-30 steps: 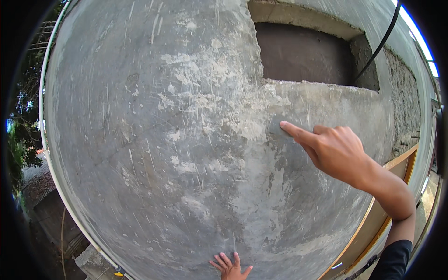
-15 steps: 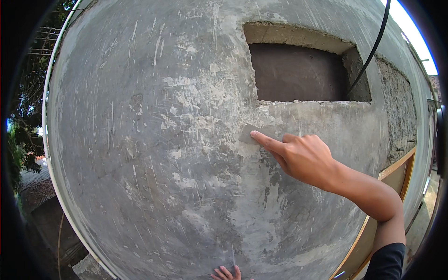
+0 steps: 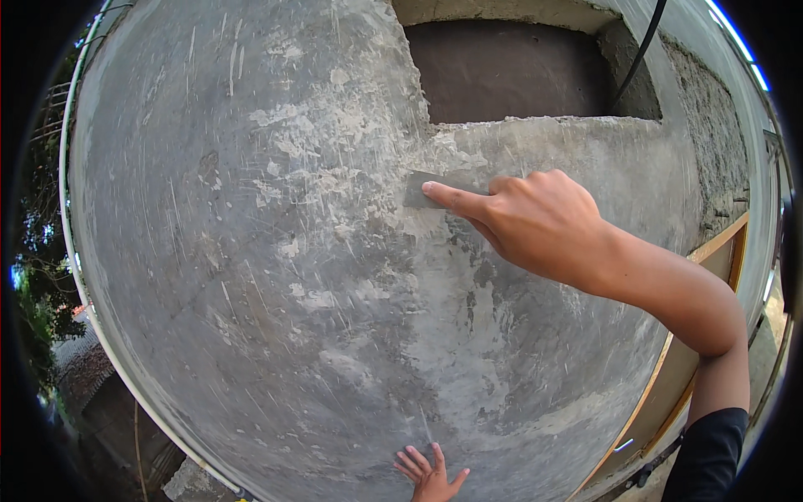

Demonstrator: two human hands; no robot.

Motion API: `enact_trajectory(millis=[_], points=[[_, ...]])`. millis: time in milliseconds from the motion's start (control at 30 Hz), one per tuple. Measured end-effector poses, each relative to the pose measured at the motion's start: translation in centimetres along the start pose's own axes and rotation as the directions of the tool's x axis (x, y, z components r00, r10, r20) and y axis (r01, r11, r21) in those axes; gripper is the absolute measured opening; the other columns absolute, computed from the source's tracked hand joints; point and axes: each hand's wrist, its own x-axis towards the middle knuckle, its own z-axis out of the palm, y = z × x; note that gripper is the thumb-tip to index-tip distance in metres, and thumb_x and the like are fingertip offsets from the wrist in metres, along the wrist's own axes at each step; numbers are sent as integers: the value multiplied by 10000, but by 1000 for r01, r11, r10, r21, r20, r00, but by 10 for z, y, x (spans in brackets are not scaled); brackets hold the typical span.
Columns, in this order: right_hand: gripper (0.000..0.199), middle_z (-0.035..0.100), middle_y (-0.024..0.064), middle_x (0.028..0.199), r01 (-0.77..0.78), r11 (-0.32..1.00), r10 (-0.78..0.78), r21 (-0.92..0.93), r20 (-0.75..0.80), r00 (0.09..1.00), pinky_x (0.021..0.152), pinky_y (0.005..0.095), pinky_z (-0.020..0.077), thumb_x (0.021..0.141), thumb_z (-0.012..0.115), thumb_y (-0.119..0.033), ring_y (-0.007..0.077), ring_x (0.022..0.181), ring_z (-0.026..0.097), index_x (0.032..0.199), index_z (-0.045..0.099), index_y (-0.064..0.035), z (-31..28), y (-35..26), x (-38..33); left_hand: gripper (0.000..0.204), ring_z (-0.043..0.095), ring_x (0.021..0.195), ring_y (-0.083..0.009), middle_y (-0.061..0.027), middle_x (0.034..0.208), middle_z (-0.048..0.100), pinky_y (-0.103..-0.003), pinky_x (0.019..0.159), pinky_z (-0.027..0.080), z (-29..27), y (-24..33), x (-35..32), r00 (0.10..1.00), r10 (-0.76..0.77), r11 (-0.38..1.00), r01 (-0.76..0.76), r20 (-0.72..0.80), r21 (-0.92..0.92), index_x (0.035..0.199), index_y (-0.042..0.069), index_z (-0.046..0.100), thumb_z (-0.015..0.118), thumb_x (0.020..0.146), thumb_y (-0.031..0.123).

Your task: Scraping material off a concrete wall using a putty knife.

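Note:
My right hand (image 3: 539, 217) is closed, with its index finger stretched along a thin grey scraper blade (image 3: 416, 191). The blade lies against the rough grey plastered wall (image 3: 251, 276), just below the lower left corner of a rectangular recess (image 3: 514, 75). Whatever handle the scraper has is hidden inside my fist. Low in the view, my left hand (image 3: 432, 478) rests on the wall with its fingers spread, holding nothing. Pale scraped patches and scratches cover the wall around and left of the blade.
A black cable (image 3: 642, 58) hangs out of the recess. Right of it is a rough, unplastered strip (image 3: 711, 134) above a wood-framed panel (image 3: 669, 402). A white pipe (image 3: 74, 243) runs down the left edge, with foliage (image 3: 42, 335) beyond.
The view has tilted downward, so the wall and recess sit higher and more of my left hand shows. Against the wall, the blade and right hand are in nearly the same place.

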Motion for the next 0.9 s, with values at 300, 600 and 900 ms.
enact_trajectory(millis=[300,600,900], points=[[649,613,55,593,-27,999,28,26,-37,999,382,295,425,906,577,-18,134,463,577,1517,453,-199,5,-9,11,682,88,1456,-603,-375,1568,165,-767,1106,82,-25,-16,22,723,283,953,-286,-630,100,1444,36,438,680,871,316],[649,625,52,609,-91,991,108,-102,179,978,391,296,436,907,590,-41,136,492,603,1520,452,-206,-7,-8,-32,538,243,1455,-520,-282,1518,358,-691,1155,153,-57,1,66,602,299,930,-356,-740,85,1331,25,539,654,845,225],[660,612,43,588,-68,993,82,-100,144,986,380,296,424,916,568,-36,129,481,591,1535,425,-212,-1,0,-31,621,176,1496,-487,-271,1555,314,-676,1178,17,-25,15,85,581,348,915,-381,-736,132,1403,44,504,652,849,282]])
